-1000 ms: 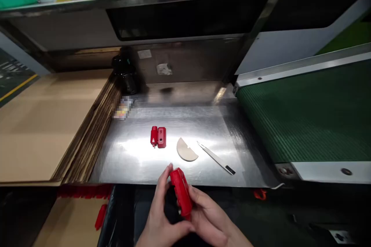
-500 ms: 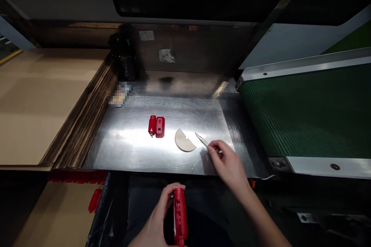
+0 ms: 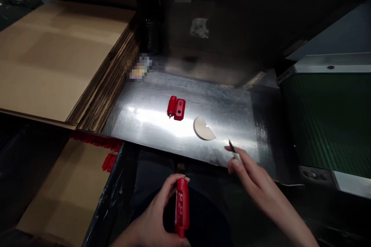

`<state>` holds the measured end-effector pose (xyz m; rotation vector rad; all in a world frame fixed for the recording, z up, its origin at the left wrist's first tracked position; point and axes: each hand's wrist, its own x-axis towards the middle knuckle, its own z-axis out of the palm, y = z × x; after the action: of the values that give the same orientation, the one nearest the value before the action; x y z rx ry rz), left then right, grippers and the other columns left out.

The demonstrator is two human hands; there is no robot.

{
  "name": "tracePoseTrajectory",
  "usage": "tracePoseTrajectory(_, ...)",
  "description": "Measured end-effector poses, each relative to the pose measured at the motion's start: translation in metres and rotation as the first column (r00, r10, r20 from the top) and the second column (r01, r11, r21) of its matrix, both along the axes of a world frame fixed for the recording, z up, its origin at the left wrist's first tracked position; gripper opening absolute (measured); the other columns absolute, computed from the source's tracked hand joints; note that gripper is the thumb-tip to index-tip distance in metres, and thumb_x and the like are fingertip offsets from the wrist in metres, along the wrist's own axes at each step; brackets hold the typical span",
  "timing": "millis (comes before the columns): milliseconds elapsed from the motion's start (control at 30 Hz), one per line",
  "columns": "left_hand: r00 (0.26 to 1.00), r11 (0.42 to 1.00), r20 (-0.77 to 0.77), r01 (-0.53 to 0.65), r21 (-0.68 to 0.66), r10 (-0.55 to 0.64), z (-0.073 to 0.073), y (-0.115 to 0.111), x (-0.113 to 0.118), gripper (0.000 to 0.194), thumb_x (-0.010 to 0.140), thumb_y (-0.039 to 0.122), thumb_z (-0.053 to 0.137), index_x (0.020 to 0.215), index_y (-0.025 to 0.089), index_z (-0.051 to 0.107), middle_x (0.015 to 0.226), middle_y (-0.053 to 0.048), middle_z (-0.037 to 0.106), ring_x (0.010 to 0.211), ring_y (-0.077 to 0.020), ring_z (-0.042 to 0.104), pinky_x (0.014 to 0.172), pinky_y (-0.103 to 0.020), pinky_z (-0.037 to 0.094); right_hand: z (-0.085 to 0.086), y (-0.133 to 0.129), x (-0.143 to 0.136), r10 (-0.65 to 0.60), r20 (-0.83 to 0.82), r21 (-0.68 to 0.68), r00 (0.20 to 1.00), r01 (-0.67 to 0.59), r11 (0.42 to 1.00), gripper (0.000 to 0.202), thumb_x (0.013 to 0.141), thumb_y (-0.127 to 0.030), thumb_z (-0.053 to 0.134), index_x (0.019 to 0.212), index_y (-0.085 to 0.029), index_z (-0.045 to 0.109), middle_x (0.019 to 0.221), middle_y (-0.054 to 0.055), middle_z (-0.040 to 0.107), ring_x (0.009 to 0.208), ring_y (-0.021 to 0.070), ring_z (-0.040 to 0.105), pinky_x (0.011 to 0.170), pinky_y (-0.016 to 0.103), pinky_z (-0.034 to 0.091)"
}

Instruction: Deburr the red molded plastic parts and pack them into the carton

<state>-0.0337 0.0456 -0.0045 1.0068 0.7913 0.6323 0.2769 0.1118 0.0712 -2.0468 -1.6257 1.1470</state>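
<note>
My left hand (image 3: pixel 158 212) is closed around a red plastic part (image 3: pixel 182 208), held upright by its two ends in front of my lap. In my right hand (image 3: pixel 251 171) is a small craft knife (image 3: pixel 233 149), pinched between thumb and fingers with its dark blade pointing up and away. That hand hovers by the front edge of the metal table (image 3: pixel 156 135). Left of the knife lies a beige half-disc (image 3: pixel 203 128) with a small notch in its straight side. Farther left, another red plastic part (image 3: pixel 176 108) rests on the table, apart from both hands.
A stack of cardboard sheets (image 3: pixel 66 58) covers the left side. Below it is a cardboard box (image 3: pixel 63 189) with several red parts (image 3: pixel 109 162) at its edge, beside black plastic sheeting (image 3: pixel 107 193). A green conveyor belt (image 3: pixel 327 119) stands at right, a dark object (image 3: pixel 150 19) at the back.
My view has swung left and down. The knife has turned from pointing left to pointing up, and my right hand has drawn back towards the table's front edge. My left hand keeps its red part.
</note>
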Motion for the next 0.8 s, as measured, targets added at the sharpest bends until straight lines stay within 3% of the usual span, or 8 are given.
tracePoseTrajectory(100, 1.0, 0.999, -0.013, 0.023, -0.03, -0.023, 0.006, 0.002, -0.003, 0.125, 0.061, 0.034, 0.104, 0.164, 0.026, 0.033, 0.168, -0.021, 0.04, 0.156, -0.0449, 0.04, 0.131, -0.056, 0.03, 0.005, -0.023, -0.021, 0.092, -0.23, -0.11, 0.969, -0.119, 0.987, 0.043, 0.107, -0.064, 0.043, 0.118, -0.029, 0.066, 0.097, 0.005, 0.073, 0.092, 0.0258, 0.07, 0.082, 0.033, 0.052)
tracePoseTrajectory(200, 0.996, 0.997, -0.061, 0.069, 0.023, -0.067, 0.017, 0.007, -0.006, 0.124, 0.06, 0.036, 0.105, 0.163, 0.029, 0.038, 0.169, -0.019, 0.04, 0.156, -0.0448, 0.04, 0.13, -0.057, 0.032, 0.009, -0.035, -0.038, 0.2, -0.338, -0.218, 0.92, -0.283, 0.934, 0.035, 0.11, -0.056, 0.045, 0.103, -0.03, 0.066, 0.092, 0.002, 0.072, 0.086, 0.0221, 0.068, 0.08, 0.03, 0.051)
tracePoseTrajectory(400, 0.993, 0.959, -0.08, 0.103, 0.264, -0.085, 0.032, 0.016, -0.01, 0.113, 0.069, 0.026, 0.101, 0.163, 0.033, 0.039, 0.165, -0.015, 0.048, 0.154, -0.0422, 0.044, 0.127, -0.057, 0.038, 0.02, -0.03, -0.058, 0.366, -0.352, -0.155, 0.861, -0.439, 0.885, 0.031, 0.113, -0.046, 0.044, 0.102, -0.031, 0.069, 0.092, -0.001, 0.073, 0.082, 0.0203, 0.067, 0.076, 0.03, 0.044)
tracePoseTrajectory(600, 0.994, 0.952, -0.071, 0.103, 0.287, -0.087, 0.027, 0.011, -0.009, 0.113, 0.068, 0.03, 0.1, 0.163, 0.026, 0.038, 0.163, -0.019, 0.047, 0.153, -0.0436, 0.045, 0.128, -0.059, 0.037, 0.025, -0.016, -0.072, 0.46, -0.337, -0.198, 0.822, -0.539, 0.819, 0.04, 0.116, -0.044, 0.038, 0.089, -0.025, 0.061, 0.079, -0.004, 0.065, 0.068, 0.0146, 0.056, 0.065, 0.03, 0.034)
tracePoseTrajectory(800, 0.993, 0.944, -0.075, 0.109, 0.312, -0.091, 0.023, 0.008, -0.009, 0.116, 0.068, 0.031, 0.099, 0.163, 0.029, 0.033, 0.163, -0.017, 0.046, 0.153, -0.0414, 0.044, 0.128, -0.057, 0.038, 0.025, -0.013, -0.079, 0.46, -0.328, -0.198, 0.825, -0.537, 0.82, 0.038, 0.116, -0.04, 0.037, 0.089, -0.024, 0.058, 0.08, -0.006, 0.062, 0.071, 0.013, 0.054, 0.069, 0.03, 0.035)
